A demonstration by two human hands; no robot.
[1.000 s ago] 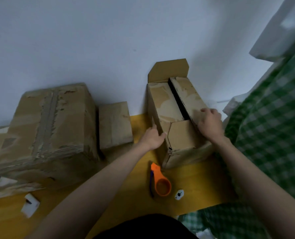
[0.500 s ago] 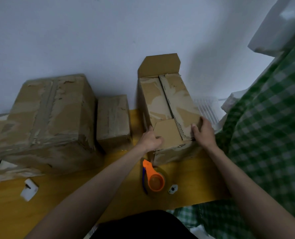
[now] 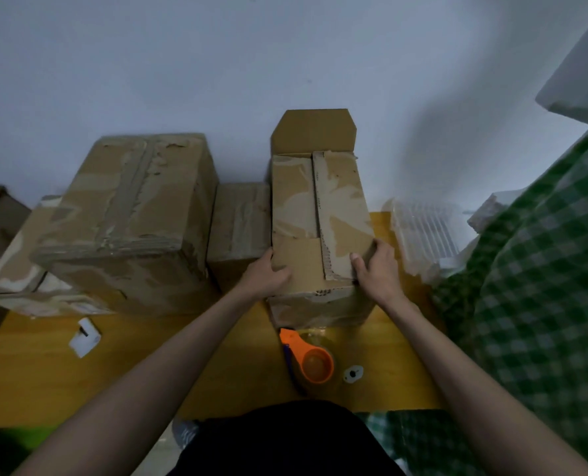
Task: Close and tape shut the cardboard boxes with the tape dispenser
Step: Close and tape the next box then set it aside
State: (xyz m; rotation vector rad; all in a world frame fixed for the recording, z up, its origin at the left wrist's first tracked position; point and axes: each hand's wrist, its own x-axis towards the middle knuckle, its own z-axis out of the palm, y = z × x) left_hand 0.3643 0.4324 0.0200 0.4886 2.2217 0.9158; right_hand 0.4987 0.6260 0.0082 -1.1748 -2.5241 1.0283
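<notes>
Far left of the frame, a big taped cardboard box (image 3: 124, 214) sits on the yellow counter (image 3: 148, 365), a white plastic clip (image 3: 85, 337) lying below it. Beside it, a small box (image 3: 239, 223). Now the centre: the tall cardboard box (image 3: 320, 214), long flaps folded down, far flap upright against the wall. Left hand (image 3: 267, 278) has its grip curled on the box's near left corner, thumb over the small front flap. Right hand (image 3: 376, 267) clutches the near right corner, thumb on the right flap. Just below the box, the orange tape dispenser (image 3: 311, 360) lies untouched. Right: a clear plastic tray (image 3: 423, 231), green checked cloth (image 3: 539, 286).
</notes>
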